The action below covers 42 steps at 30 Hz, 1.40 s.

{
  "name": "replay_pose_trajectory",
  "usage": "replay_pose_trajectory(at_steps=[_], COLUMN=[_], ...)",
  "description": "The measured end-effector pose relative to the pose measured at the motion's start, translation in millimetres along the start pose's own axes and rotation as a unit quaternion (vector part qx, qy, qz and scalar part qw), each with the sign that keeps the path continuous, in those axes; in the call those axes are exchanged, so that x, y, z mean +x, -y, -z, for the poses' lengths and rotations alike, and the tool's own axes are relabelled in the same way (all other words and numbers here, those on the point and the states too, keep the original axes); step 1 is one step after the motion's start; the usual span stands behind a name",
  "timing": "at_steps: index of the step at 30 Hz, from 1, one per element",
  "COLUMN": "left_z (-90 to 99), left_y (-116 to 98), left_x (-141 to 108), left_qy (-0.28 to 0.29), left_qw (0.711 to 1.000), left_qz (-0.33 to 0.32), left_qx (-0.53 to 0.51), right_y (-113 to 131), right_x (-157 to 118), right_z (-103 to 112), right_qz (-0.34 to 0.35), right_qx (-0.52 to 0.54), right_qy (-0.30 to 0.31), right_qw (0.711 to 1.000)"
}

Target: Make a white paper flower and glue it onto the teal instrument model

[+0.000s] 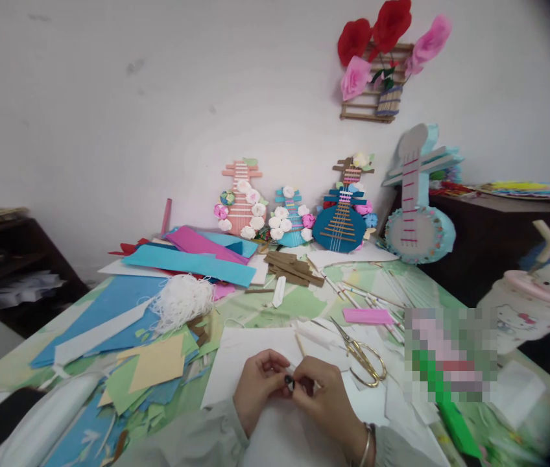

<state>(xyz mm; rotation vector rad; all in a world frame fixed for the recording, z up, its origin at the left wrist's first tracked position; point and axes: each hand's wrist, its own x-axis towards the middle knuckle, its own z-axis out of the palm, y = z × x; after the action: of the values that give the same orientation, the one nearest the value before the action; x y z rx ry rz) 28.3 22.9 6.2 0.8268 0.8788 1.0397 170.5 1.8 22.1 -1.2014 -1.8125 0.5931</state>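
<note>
My left hand [261, 384] and my right hand [327, 392] meet over white paper [229, 353] at the front of the table. Thumbs and fingers of both are closed in a pinch, tip to tip. A small dark spot [288, 380] shows between the fingertips; whether it is a held piece or painted nails I cannot make out. Just beyond my right hand lie gold-handled scissors [363, 358], blades pointing away to the left. A thin pale stick [300, 345] rests on the paper behind my fingers.
Left of my hands are a heap of white string [182, 303], paper scraps [158, 366] and coloured strips [192, 263]. Brown strips [294, 267] lie farther back. Several decorated paper lutes [339, 224] lean on the wall. At right are a pink strip [367, 316] and a white cup [513, 311].
</note>
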Motion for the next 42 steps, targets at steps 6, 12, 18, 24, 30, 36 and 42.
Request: replay_pose_trajectory(at_steps=[6, 12, 18, 24, 30, 36, 42], left_z=[2.1, 9.2, 31.8, 42.3, 38.6, 37.0, 35.1], left_y=[-1.5, -15.1, -35.6, -34.8, -10.3, -9.5, -4.8], left_x=[0.3, 3.1, 10.7, 18.8, 19.6, 17.6, 17.7], left_qy=[-0.005, -0.057, -0.154, -0.188, -0.057, 0.029, 0.082], left_qw=[1.000, 0.996, 0.979, 0.970, 0.872, 0.778, 0.732], left_qz=[-0.008, -0.032, -0.076, -0.138, -0.234, -0.273, -0.316], left_qx=[-0.005, -0.055, -0.113, 0.069, 0.427, 0.565, 0.598], right_y=[-1.4, -2.0, -9.7, -18.1, -25.9, -16.5, -11.2], right_x=[1.7, -0.5, 10.1, 26.9, 26.8, 12.1, 10.9], right_z=[4.8, 17.0, 55.1, 84.6, 71.6, 38.2, 34.4], right_qz=[-0.019, 0.028, -0.013, -0.095, -0.142, -0.193, -0.182], right_qx=[0.037, 0.066, 0.088, 0.046, -0.168, -0.287, -0.268], right_qy=[-0.020, -0.013, -0.166, -0.355, -0.009, 0.214, 0.205], right_qw=[0.999, 0.997, 0.982, 0.929, 0.975, 0.914, 0.923])
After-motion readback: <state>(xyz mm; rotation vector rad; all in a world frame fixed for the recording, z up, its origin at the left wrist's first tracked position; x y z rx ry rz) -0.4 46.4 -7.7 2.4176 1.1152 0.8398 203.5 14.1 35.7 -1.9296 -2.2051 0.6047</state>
